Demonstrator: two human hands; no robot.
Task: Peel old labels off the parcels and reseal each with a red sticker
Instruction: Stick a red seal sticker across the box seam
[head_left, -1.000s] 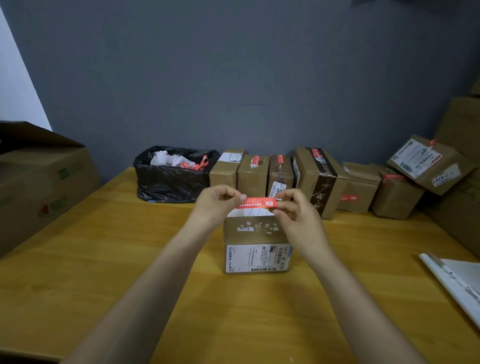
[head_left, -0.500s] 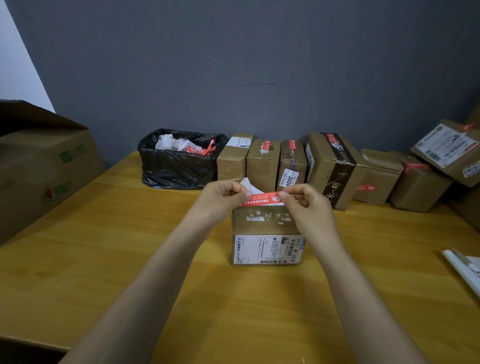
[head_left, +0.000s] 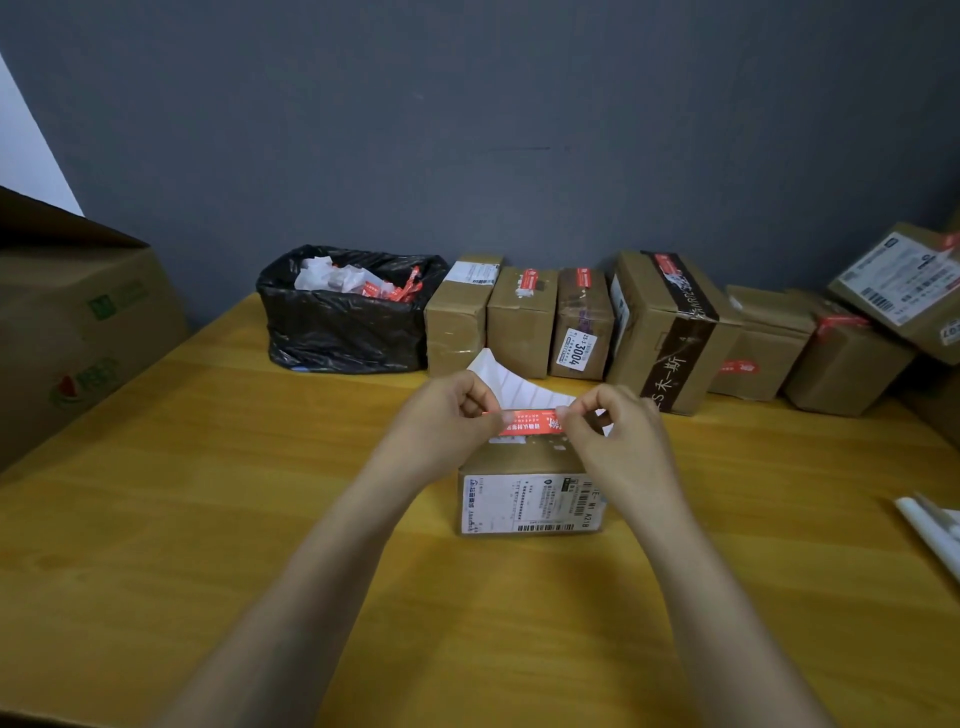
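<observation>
A small brown parcel (head_left: 524, 460) stands on the wooden table (head_left: 208, 493), with a white shipping label (head_left: 530, 503) on its near face. Just above its top, a red sticker (head_left: 527, 422) is stretched between my hands. My left hand (head_left: 447, 415) pinches its left end and my right hand (head_left: 608, 431) pinches its right end. A white backing sheet (head_left: 511, 387) curls up behind the sticker. Torn label scraps show on the parcel's top edge.
A black bin bag (head_left: 343, 327) of peeled paper sits at the back left. A row of parcels (head_left: 519, 322) lines the wall, several with red stickers. A big carton (head_left: 78, 332) stands at left. White sticker sheets (head_left: 930, 525) lie at the right edge.
The white backing sheet has come away and now curls up behind the red sticker. My hands have stayed over the parcel's top, still holding the sticker by its ends.
</observation>
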